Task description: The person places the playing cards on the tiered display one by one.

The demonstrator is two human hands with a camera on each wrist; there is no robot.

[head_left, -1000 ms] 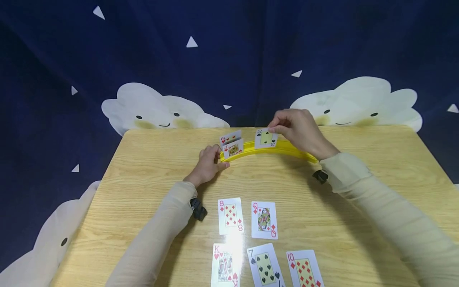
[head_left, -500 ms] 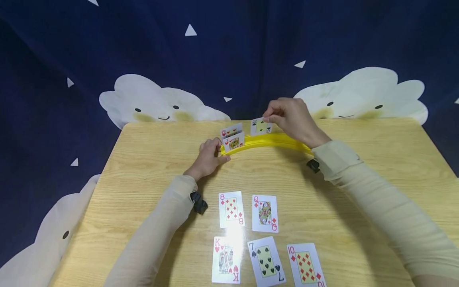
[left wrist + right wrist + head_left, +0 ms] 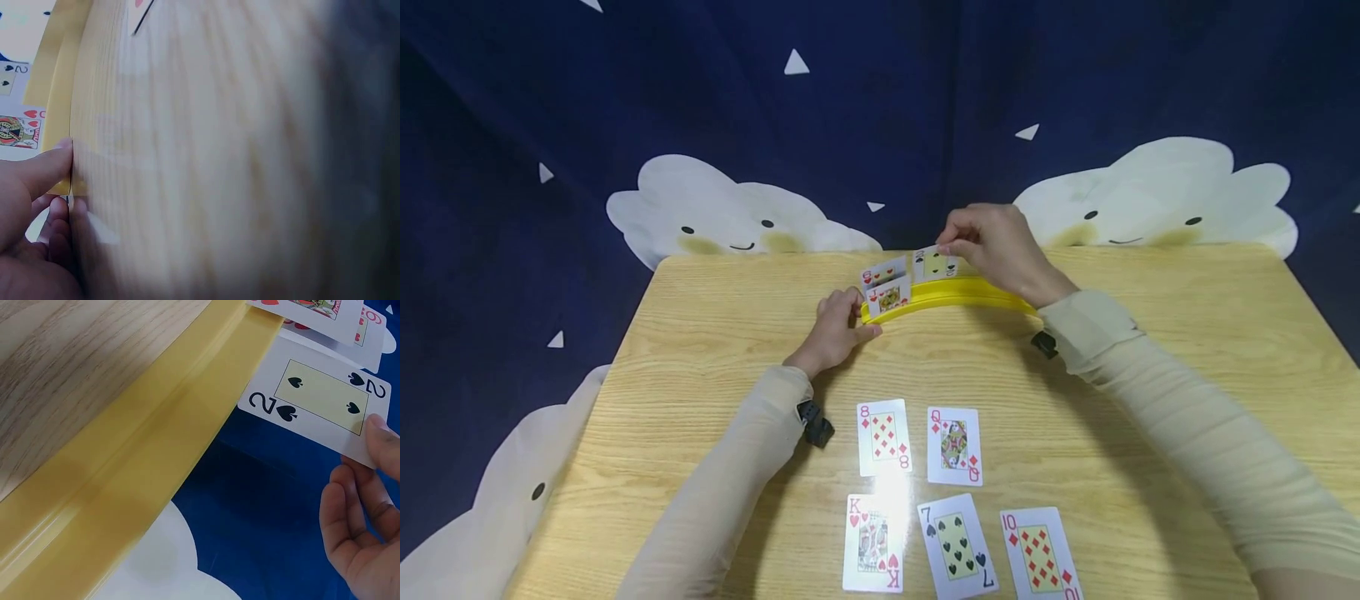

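A yellow curved card holder (image 3: 973, 293) lies near the far edge of the table. Its left end is gripped by my left hand (image 3: 832, 327), thumb in front and fingers behind, as the left wrist view also shows. Two cards stand at that end: the jack of hearts (image 3: 890, 297) in front, the six of hearts (image 3: 886, 270) behind. My right hand (image 3: 1000, 250) pinches the two of spades (image 3: 322, 397) by a corner between thumb and fingers. In the right wrist view its lower edge is right at the holder's back edge, beside the six.
Face up on the wooden table (image 3: 715, 333) are the eight of diamonds (image 3: 883, 437), queen of diamonds (image 3: 954, 446), king of hearts (image 3: 873, 543), seven of spades (image 3: 957, 546) and ten of diamonds (image 3: 1040, 554). A dark blue curtain (image 3: 880, 108) with clouds hangs behind the table.
My right hand has moved left along the holder with the two of spades, raising it slightly, closer to the standing cards. My left hand has stayed at the holder's end.
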